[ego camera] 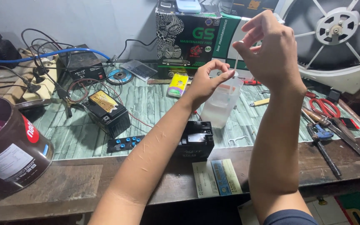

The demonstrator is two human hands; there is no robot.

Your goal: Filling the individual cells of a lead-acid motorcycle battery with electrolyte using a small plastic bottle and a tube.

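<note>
— Gripping the clear plastic container [221,106] near its top, the left hand [205,83] curls thumb and fingers around the rim, probably to steady it upright on the tabletop [155,104].
— And the right hand [271,52]?
— Raised above the container, fingertips pinched narrow on a thin white tube [236,62] that hangs down toward the opening; held high, I'd judge, to keep it straight.
— What lies around?
— A small black battery [196,141], boxy and matte, sits just in front of the container, beside a black strip of blue caps [125,143]. Red-handled scissors [326,107] and metal tools lie to the right, a glossy brown tin [9,146] at far left. The tabletop wears a green plank-patterned sheet over worn wood.
</note>
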